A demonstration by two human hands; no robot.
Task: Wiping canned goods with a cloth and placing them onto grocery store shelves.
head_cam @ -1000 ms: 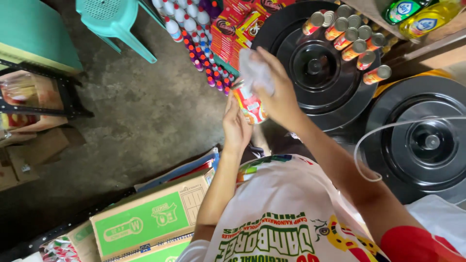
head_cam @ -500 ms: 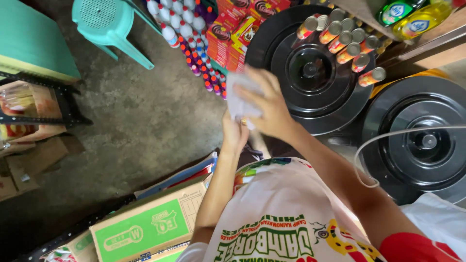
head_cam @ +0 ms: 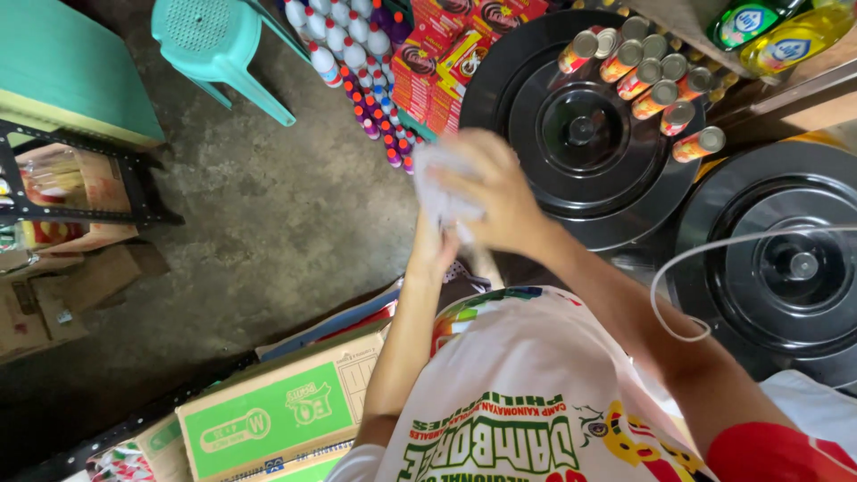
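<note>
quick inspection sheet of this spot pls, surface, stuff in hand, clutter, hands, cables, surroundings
surface: rough grey concrete floor, stained, partly bare.
job's things: a pale crumpled packet, blurred, held up between both hands; its kind cannot be told.
clutter: green and white cardboard box near the person's left elbow; brown boxes at the left edge.
hands: left hand under the packet, right hand over it, both closed on it.
cables: one thin white cord looping over the right forearm.
surroundings: two black round lids, small cans lying on one, rows of bottles, red packs, a teal plastic stool.
</note>
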